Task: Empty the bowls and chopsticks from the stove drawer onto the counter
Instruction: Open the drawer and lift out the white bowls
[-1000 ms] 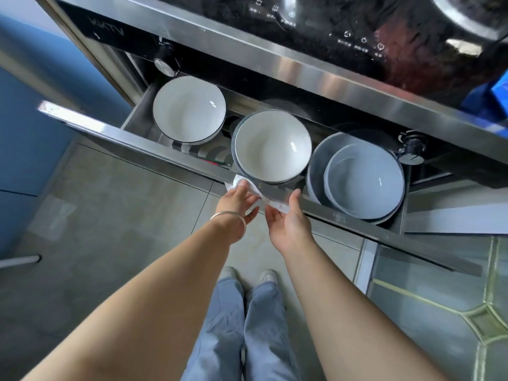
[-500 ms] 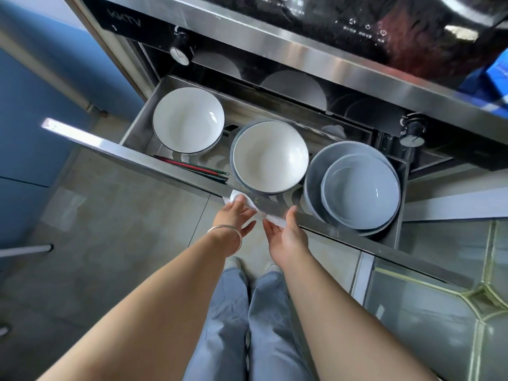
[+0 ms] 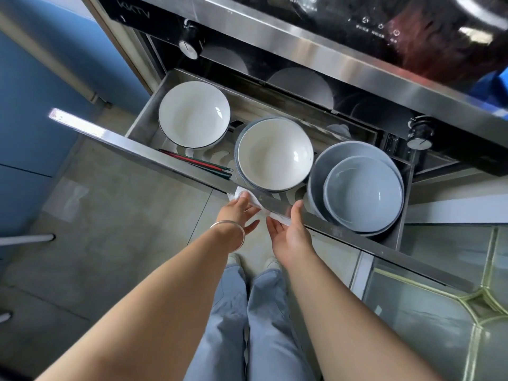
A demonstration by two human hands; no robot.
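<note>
The stove drawer (image 3: 154,154) stands pulled out below the stove. Inside it, a white bowl (image 3: 193,114) sits at the left, a white bowl (image 3: 275,154) stacked in a grey-rimmed one sits in the middle, and a blue-grey bowl (image 3: 362,193) nests in a larger grey bowl (image 3: 320,166) at the right. Red and green chopsticks (image 3: 198,162) lie along the drawer's front between the left and middle bowls. My left hand (image 3: 237,209) and my right hand (image 3: 288,229) both grip the drawer's front edge, with a white cloth (image 3: 279,215) under the fingers.
The dark glass cooktop (image 3: 357,20) with a steel front rim (image 3: 302,50) lies above the drawer. Two round knobs (image 3: 189,48) (image 3: 417,137) flank the opening. A blue cabinet (image 3: 24,111) stands at the left. My legs and feet are on the tiled floor (image 3: 123,210).
The drawer has slid further out toward me, uncovering the chopsticks and more of all the bowls. Both hands stayed on its front edge.
</note>
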